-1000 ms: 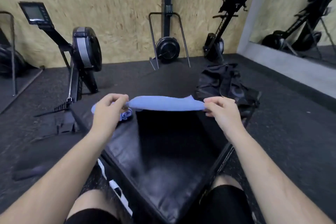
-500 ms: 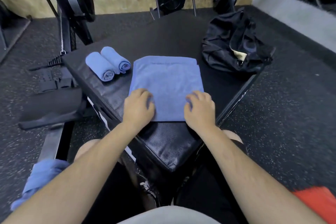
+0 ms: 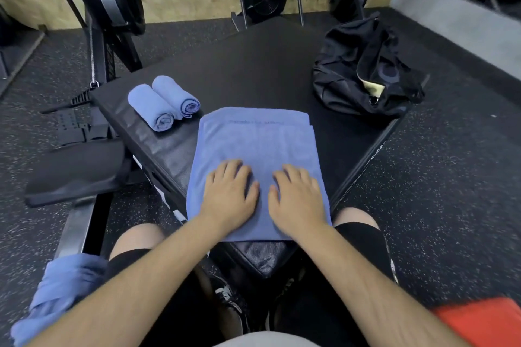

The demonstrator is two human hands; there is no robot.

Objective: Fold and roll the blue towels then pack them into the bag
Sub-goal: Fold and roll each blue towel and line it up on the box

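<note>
The folded towel (image 3: 256, 146) lies flat on the near corner of the black padded box (image 3: 253, 65), its layers slightly askew at the far right corner; the left hand (image 3: 229, 194) and right hand (image 3: 297, 197) press side by side on its near half, fingers spread flat, gripping nothing. The risk lies in the roll — begun on uneven layers, it would likely come out coned or loose; the near corners also seem to overhang the box's edges, so a tug could drag the cloth off. The two rolled towels (image 3: 163, 104) lie touching each other at the left, near an edge; a stray arm could knock them off. The bag (image 3: 363, 73) sits well apart at the far right, its mouth slumped — packing may need a hand to hold it open.
</note>
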